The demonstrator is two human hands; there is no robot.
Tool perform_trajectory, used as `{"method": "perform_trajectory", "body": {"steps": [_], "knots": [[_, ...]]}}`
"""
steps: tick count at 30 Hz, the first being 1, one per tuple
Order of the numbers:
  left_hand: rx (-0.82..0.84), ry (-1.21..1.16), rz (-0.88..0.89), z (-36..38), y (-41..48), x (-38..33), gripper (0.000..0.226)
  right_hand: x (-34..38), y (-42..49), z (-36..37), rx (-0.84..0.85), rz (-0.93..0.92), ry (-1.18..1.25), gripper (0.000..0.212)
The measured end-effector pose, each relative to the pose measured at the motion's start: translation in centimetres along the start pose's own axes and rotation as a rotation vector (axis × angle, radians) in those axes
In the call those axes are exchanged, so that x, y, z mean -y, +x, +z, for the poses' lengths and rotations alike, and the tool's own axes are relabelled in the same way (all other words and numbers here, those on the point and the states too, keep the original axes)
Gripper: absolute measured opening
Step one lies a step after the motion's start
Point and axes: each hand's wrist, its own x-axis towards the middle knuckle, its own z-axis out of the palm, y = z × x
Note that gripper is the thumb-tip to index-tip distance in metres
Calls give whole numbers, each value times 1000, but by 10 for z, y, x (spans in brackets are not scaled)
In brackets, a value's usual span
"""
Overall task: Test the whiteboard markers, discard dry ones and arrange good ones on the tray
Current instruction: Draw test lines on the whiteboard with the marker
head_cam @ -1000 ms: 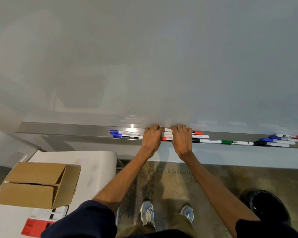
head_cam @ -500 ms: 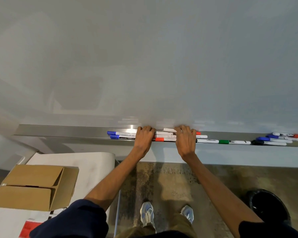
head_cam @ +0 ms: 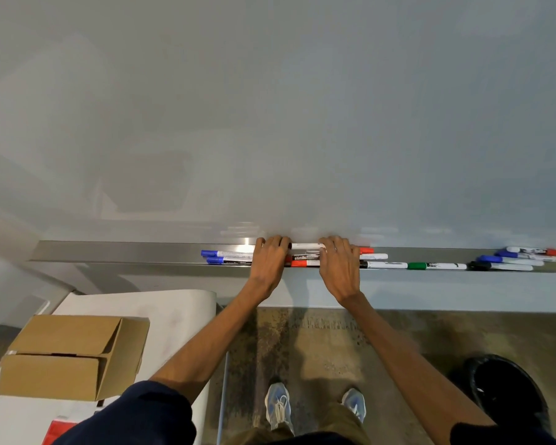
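- A pale grey whiteboard (head_cam: 270, 107) fills the upper part of the view, and a long metal tray (head_cam: 126, 252) runs along its lower edge.
- The left hand (head_cam: 268, 264) lies palm down on the tray. Its fingers curl over the left end of the middle bunch (head_cam: 305, 256) of markers, with the fingertips hidden behind them.
- The right hand (head_cam: 339, 268) grips the right end of the same bunch in the same way, fingers bent over the barrels.
- Between the two hands a white barrel, a black-labelled barrel and a red-capped marker (head_cam: 304, 263) show, lying lengthwise in the tray.
- Two blue-capped markers (head_cam: 225, 253) lie parallel just left of the left hand, caps pointing left.
- Right of the right hand lie a black-capped marker (head_cam: 384, 264) and then a green-capped marker (head_cam: 437, 266), end to end along the tray's front lip.
- Further right, well apart from the hands, a loose cluster (head_cam: 520, 258) of blue, black and red-tipped markers rests in the tray.
- Below left, an open cardboard box (head_cam: 71, 354) sits on a white table (head_cam: 161, 313).
- A black bin (head_cam: 507, 390) stands on the floor at lower right, near the person's shoes (head_cam: 278, 406).
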Motion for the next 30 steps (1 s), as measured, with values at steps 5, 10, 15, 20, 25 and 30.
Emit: {"method": "perform_trajectory", "body": {"steps": [5,10,15,20,25,30], "knots": [[-79,-67,93,-15,-2,2,28,17,8,-12,-60,-99,37,33],[-49,-263,256,-31,2,1,31,25,20,-24,-16,-224,64,31],[172,-370,257,-54,-1,15,33,4,25,-43,20,-328,24,32],[102,-273,328,-68,3,8,30,2,22,-62,-47,-331,39,42],[97,-234,381,-81,2,-4,24,7,18,-75,-44,-311,-9,41],[24,-222,387,-89,-2,-10,24,5,21,-84,-80,-260,-67,48]]}}
